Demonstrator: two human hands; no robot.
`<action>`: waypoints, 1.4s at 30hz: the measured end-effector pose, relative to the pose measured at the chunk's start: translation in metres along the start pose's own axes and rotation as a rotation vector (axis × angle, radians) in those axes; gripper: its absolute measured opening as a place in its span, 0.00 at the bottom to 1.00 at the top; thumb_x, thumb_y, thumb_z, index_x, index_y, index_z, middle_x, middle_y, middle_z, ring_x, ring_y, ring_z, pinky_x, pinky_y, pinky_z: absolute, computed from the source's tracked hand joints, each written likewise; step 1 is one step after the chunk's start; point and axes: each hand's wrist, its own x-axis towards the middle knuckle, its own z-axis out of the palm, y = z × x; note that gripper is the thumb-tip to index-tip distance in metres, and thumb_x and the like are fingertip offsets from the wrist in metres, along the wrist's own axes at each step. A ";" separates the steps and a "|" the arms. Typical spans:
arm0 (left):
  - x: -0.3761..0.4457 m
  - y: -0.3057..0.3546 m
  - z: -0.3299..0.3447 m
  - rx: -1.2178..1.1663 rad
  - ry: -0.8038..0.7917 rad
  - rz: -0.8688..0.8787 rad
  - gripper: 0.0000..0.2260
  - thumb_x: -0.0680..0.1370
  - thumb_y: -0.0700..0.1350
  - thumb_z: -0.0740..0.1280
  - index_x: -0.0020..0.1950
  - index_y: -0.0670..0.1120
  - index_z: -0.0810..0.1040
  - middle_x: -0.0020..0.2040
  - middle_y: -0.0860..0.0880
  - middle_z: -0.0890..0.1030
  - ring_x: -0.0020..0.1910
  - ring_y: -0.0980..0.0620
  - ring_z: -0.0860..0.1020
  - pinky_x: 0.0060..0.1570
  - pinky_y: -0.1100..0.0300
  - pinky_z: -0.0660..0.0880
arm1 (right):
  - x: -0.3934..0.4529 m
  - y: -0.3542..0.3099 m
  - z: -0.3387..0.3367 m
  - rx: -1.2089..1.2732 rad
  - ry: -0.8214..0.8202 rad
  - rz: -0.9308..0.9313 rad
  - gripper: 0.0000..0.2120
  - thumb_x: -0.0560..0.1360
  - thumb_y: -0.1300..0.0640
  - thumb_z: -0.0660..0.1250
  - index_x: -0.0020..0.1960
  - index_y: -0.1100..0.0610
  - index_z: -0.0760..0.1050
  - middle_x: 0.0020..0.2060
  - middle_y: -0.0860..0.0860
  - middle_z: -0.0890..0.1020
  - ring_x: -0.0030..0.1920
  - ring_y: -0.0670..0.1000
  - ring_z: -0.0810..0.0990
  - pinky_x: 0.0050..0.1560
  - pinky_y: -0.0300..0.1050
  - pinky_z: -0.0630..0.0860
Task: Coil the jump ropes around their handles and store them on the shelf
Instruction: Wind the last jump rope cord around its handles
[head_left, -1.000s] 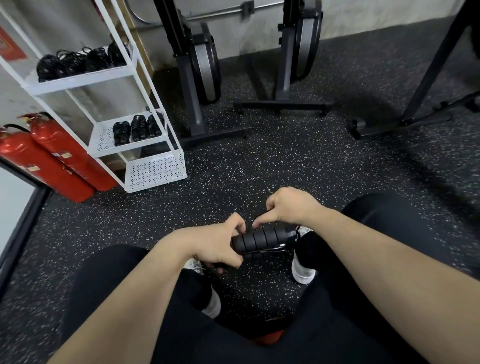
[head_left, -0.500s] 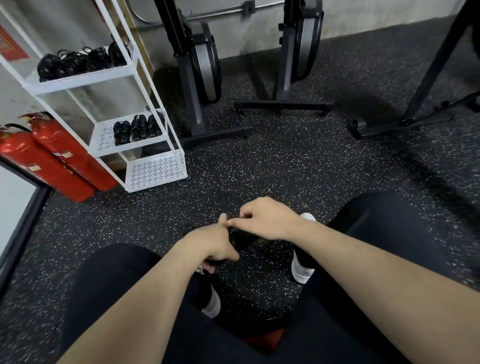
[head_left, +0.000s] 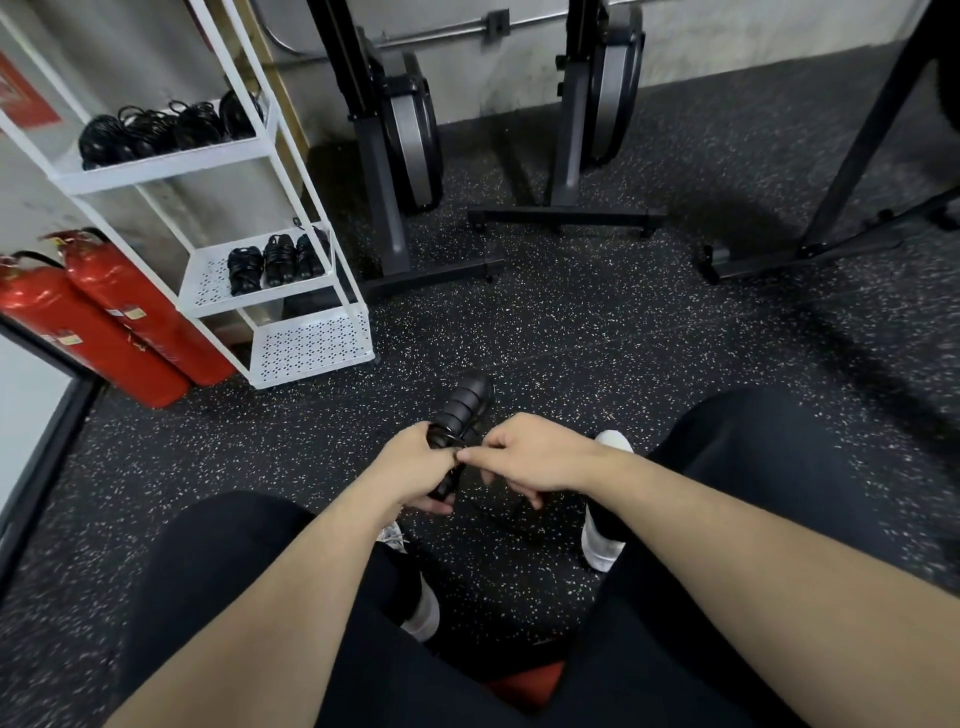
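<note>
Both forearms bare, reaching forward and converging low in the middle of the view, over the gap between the knees. Left hand (head_left: 415, 467): fingers curled round the jump rope handles (head_left: 460, 415), gripping the lower end; the bundle sticks up and away past the knuckles. Right hand (head_left: 535, 457): back of hand up, thumb and forefinger pinched together right beside the left hand's knuckles, other fingers curled underneath. Whether the pinch holds rope is not visible. Hands touching or nearly so.
</note>
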 end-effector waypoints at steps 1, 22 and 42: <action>0.000 0.001 0.001 -0.049 -0.014 -0.002 0.11 0.82 0.42 0.67 0.63 0.48 0.74 0.47 0.41 0.81 0.34 0.48 0.81 0.34 0.54 0.81 | 0.000 0.001 0.000 0.008 0.009 0.013 0.22 0.83 0.41 0.59 0.40 0.56 0.77 0.21 0.51 0.76 0.22 0.47 0.76 0.44 0.43 0.77; -0.018 0.013 -0.035 -0.640 -0.149 -0.029 0.13 0.81 0.37 0.66 0.65 0.37 0.76 0.50 0.37 0.85 0.45 0.42 0.86 0.33 0.56 0.82 | -0.002 0.020 -0.012 0.475 -0.065 -0.045 0.12 0.85 0.49 0.58 0.50 0.53 0.75 0.28 0.43 0.67 0.29 0.45 0.63 0.32 0.38 0.64; -0.027 0.015 -0.051 -0.976 -0.226 0.042 0.09 0.74 0.42 0.64 0.53 0.39 0.75 0.40 0.45 0.75 0.31 0.52 0.70 0.24 0.64 0.65 | -0.002 0.033 -0.023 0.338 0.025 0.103 0.21 0.77 0.34 0.66 0.41 0.52 0.76 0.27 0.44 0.70 0.29 0.47 0.67 0.35 0.41 0.68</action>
